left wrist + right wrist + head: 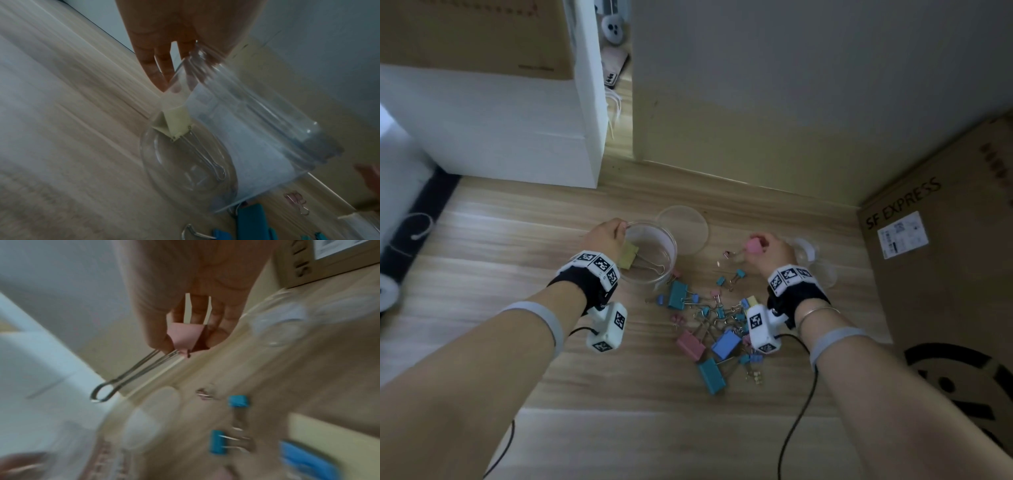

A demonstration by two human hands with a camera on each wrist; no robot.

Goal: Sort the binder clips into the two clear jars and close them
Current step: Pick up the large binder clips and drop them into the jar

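A clear jar (650,253) (236,129) stands on the wood floor. My left hand (606,236) (164,65) reaches over its near rim with the fingers straight. A big yellow binder clip (628,257) (176,120) lies inside, just under the fingertips, and I cannot tell whether they touch it. My right hand (770,250) (185,313) pinches a pink clip (753,245) (185,335), wire handles pointing left. The second clear jar (822,267) (287,321) sits just behind that hand. A pile of blue, teal, pink and yellow clips (715,325) lies between my wrists.
A round clear lid (683,228) lies behind the left jar. An SF EXPRESS cardboard box (935,257) stands at the right, a white cabinet (500,137) at the back left, and the wall behind. Cables trail from both wrist cameras.
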